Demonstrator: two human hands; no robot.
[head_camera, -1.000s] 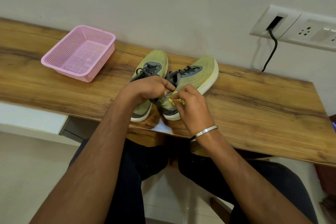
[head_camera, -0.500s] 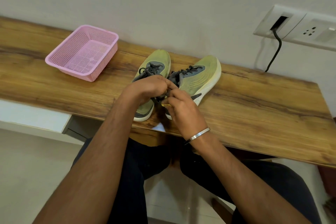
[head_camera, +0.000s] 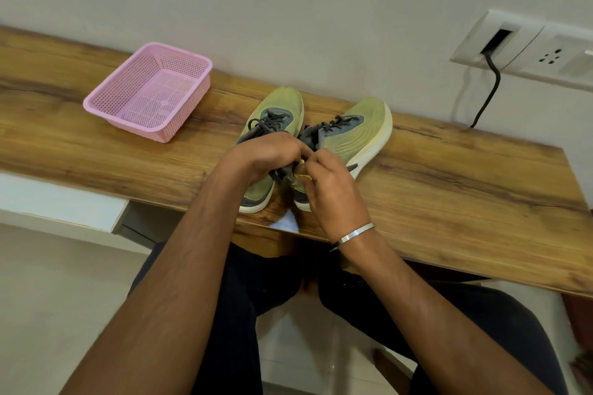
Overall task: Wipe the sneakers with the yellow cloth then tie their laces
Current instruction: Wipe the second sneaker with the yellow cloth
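- Here, the right hand (head_camera: pixel 333 189) is curling its fingers round a scrap of the yellow cloth (head_camera: pixel 301 174), of which only a small bright fold is showing between thumb and forefinger.
- Just to its left, the left hand (head_camera: pixel 268 155) is meeting it knuckle to knuckle with fingers bent inward; whether it is pinching the cloth or a lace I cannot tell, since the fingertips are hidden.
- Directly under and beyond both hands, the two sneakers (head_camera: pixel 353 135) are sitting side by side on the wooden table (head_camera: pixel 449 189), heels near the table's front edge and toes toward the wall, dark laces (head_camera: pixel 269 123) lying loose on the tongues.
- Judging by looks, the cloth is going to be light and limp, so bunching it in the palm should be serving best; the shoes are looking light but springy, best steadied at the heel collar, and the thin laces will be wanting a fingertip pinch near their ends.
- Well off to the left hand's far left, a pink basket (head_camera: pixel 150 90) is standing on the table.
- Compared with a second ago, less cloth is showing, and the right sneaker is tipping more onto its side, its heel more covered by the right hand.
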